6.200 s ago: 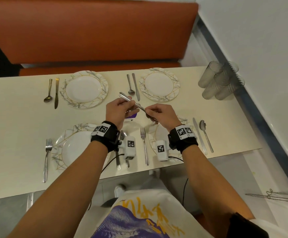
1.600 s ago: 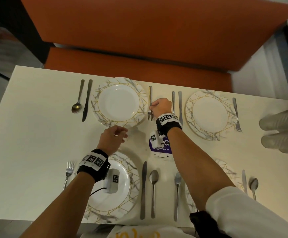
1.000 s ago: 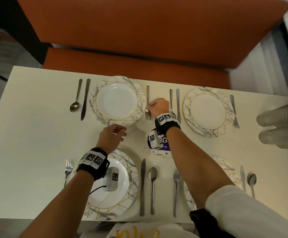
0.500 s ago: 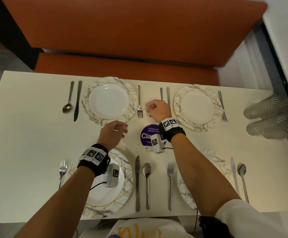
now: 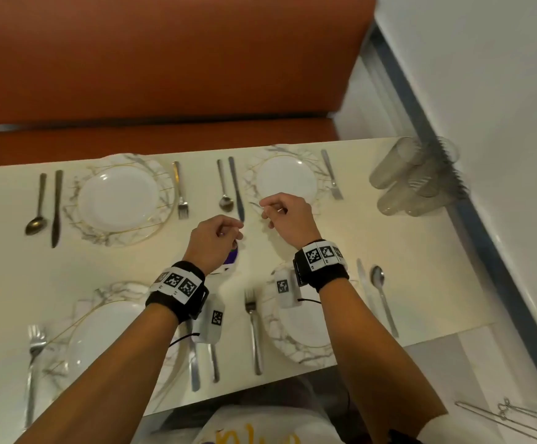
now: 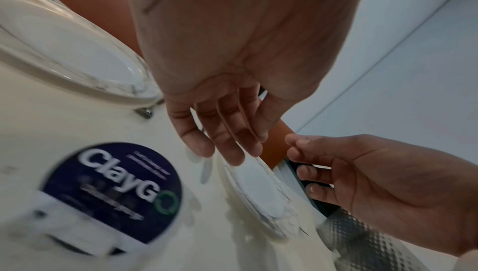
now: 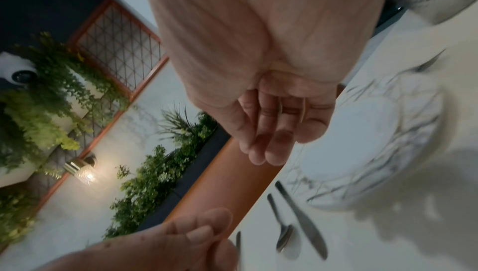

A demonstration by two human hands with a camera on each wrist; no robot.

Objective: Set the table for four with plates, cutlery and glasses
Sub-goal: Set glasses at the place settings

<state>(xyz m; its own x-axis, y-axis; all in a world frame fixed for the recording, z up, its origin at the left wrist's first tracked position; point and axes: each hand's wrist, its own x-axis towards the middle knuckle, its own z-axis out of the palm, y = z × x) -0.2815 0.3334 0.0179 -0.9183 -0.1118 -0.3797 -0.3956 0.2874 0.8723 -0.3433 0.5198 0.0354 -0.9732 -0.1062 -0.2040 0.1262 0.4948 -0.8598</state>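
Four plates [image 5: 118, 201] with cutlery lie on the tabletop [image 5: 404, 251], glasses [image 5: 411, 177] stacked at its far right: head view only. Wrist views show left hand [image 6: 220, 132] and right hand [image 7: 279, 130] relaxed, empty, above it.

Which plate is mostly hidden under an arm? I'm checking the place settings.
The near-right plate, under the right forearm; the other three show most of their faces.

The right hand [image 5: 288, 216] has let go of the fork [image 5: 180, 191] beside the far-left plate [image 5: 118, 200] and drawn back, empty, above the desk [image 5: 420, 251]. The left hand [image 5: 214, 240] has lifted alongside it.
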